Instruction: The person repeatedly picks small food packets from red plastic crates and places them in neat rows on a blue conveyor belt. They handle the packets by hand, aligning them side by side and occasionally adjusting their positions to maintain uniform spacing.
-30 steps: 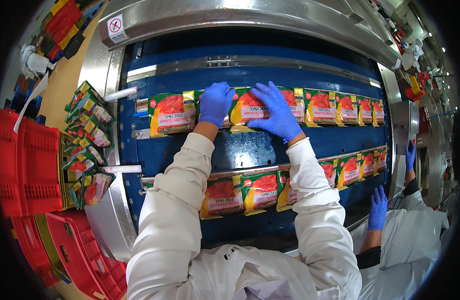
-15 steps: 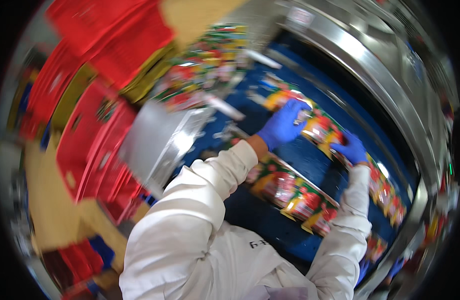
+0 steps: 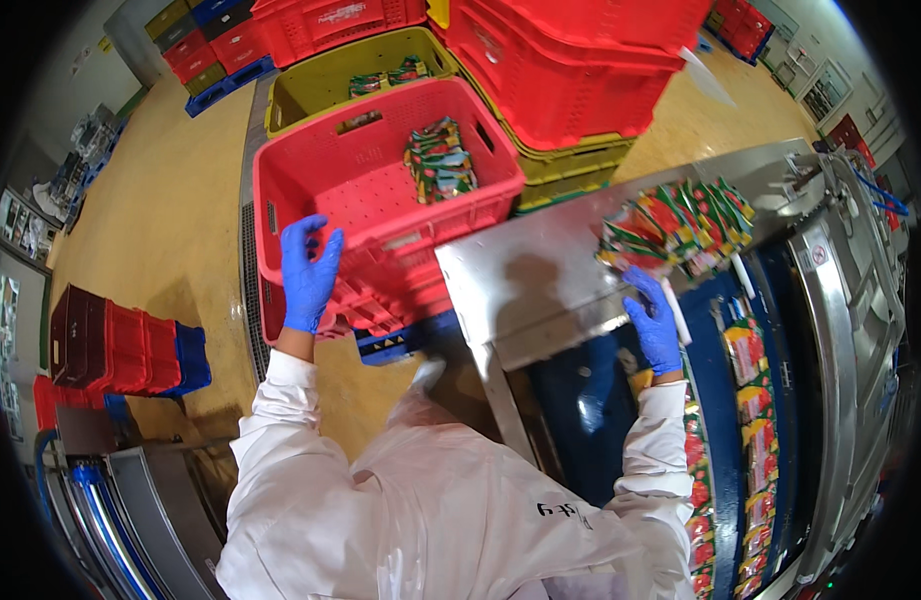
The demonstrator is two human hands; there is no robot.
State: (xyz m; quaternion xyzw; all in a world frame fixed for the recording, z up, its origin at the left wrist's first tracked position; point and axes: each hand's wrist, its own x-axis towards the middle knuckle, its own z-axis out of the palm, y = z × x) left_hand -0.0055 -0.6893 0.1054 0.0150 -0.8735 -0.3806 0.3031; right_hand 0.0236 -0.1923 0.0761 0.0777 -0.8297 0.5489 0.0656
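Observation:
My left hand (image 3: pixel 308 277), in a blue glove, is raised with fingers spread at the front left rim of a pink-red crate (image 3: pixel 310 160). Nothing is in it, and I cannot tell whether it touches the rim. Inside the crate lies a stack of colourful flat packets (image 3: pixel 441 160). Gloved in blue too, my right hand (image 3: pixel 654 325) is over the near edge of a steel table (image 3: pixel 515 270). Its fingers are apart and hold nothing visible. Just beyond its fingertips is a heap of red, green and yellow packets (image 3: pixel 675 222) on the table.
A blue conveyor belt (image 3: pixel 725 400) carries rows of joined packets (image 3: pixel 755 430) at the right, beside a steel machine (image 3: pixel 840 330). Behind stand an olive crate (image 3: pixel 310 90) with packets and stacked red crates (image 3: pixel 560 80). More crates (image 3: pixel 130 345) are on the yellow floor at left.
The view has turned left from the belt toward the crates. Both hands have left the packets on the belt: my left is now by the pink-red crate, my right by the steel table.

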